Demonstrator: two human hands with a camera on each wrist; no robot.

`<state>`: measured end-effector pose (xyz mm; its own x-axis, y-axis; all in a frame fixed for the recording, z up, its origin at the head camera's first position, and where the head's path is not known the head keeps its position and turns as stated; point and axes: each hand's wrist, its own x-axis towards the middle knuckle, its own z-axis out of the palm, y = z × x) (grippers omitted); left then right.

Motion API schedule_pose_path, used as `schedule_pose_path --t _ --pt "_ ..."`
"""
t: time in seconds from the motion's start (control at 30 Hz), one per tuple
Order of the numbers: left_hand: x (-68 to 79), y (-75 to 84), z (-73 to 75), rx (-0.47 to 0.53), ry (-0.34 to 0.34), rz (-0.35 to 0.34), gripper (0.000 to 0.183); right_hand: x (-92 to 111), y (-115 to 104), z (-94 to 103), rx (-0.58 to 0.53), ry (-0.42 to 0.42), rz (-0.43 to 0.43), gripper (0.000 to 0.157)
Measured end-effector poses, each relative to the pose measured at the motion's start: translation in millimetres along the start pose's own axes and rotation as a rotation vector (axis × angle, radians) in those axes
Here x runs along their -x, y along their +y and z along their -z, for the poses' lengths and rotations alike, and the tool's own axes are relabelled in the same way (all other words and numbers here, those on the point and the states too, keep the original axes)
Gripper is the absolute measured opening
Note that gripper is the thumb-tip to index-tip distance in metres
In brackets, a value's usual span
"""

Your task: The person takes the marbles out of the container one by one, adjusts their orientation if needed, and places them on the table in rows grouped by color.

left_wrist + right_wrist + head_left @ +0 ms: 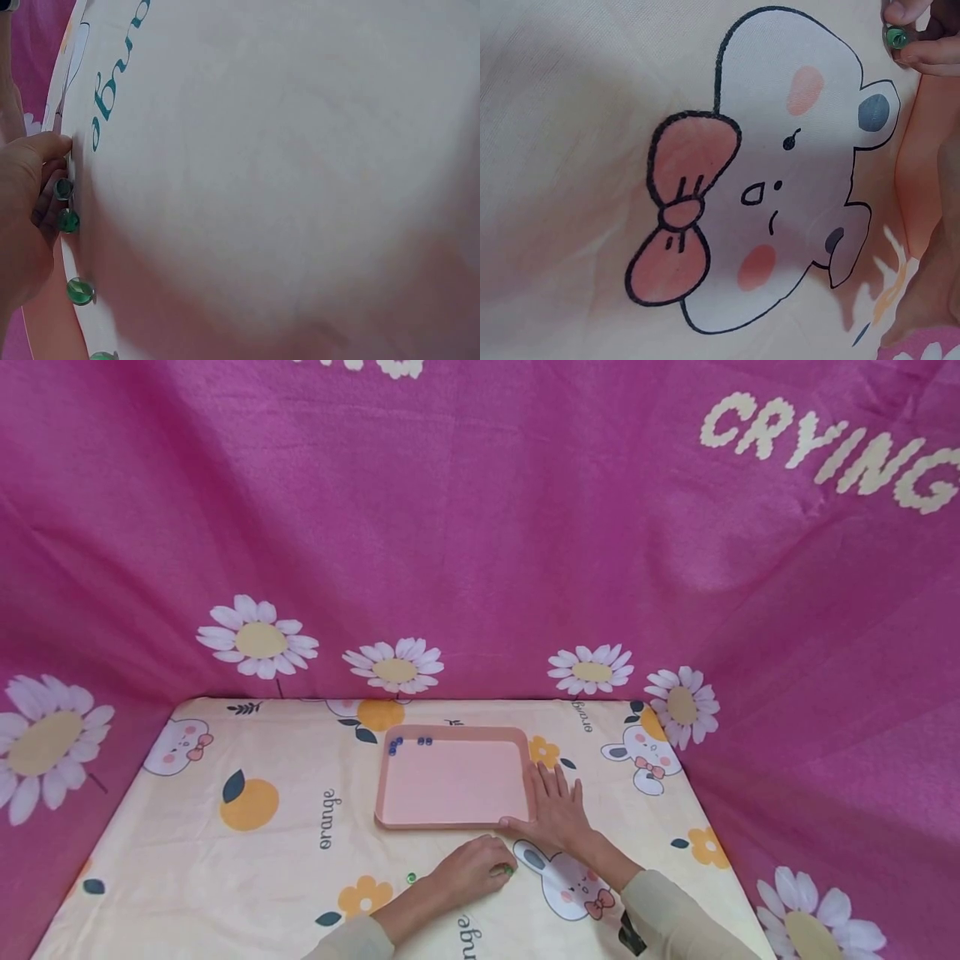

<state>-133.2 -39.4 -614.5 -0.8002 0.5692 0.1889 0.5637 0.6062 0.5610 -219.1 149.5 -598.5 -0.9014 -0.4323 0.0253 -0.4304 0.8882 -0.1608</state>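
Observation:
My left hand (pixel 474 870) is low over the cloth in front of the pink tray (pixel 453 825), its fingers curled. In the right wrist view, its thumb and finger close around a green marble (pixel 897 37). The left wrist view has two green marbles, an upper marble (pixel 64 187) and a lower marble (pixel 69 220), right at those fingers. A loose green marble (pixel 81 291) lies behind the hand, with one more partly cut off at the frame's bottom. Fingers spread, my right hand (pixel 557 814) rests against the tray's right side, thumb at its near right corner.
Several dark blue marbles (pixel 394 746) sit in the tray's far left corner, and a pair of blue marbles (pixel 424 741) is along its far wall. A patterned cloth (pixel 285 893) covers the table. Magenta curtains (pixel 480 527) stand behind and at both sides.

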Motion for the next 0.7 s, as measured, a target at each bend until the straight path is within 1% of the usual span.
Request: schedule_pose_path --t 0.1,0.27,0.37,0.5,0.7 --pt "0.2 -0.1 -0.3 -0.008 0.005 -0.002 0.015 0 0 -0.1 -0.008 0.011 0.004 0.112" --pt "1.9 1.0 0.5 -0.01 -0.004 0.012 0.021 0 1 -0.9 0.003 -0.038 -0.016 0.113" --pt "3.7 1.6 2.9 0.021 -0.003 0.036 0.024 0 1 -0.6 0.002 -0.044 -0.018 0.113" --pt "7.9 1.2 9.8 0.097 0.043 0.068 0.026 0 0 0.9 -0.004 -0.041 -0.015 0.113" --pt "20.3 -1.7 31.8 0.144 0.145 0.152 0.035 1 0 1.9 -0.004 -0.032 -0.015 0.112"
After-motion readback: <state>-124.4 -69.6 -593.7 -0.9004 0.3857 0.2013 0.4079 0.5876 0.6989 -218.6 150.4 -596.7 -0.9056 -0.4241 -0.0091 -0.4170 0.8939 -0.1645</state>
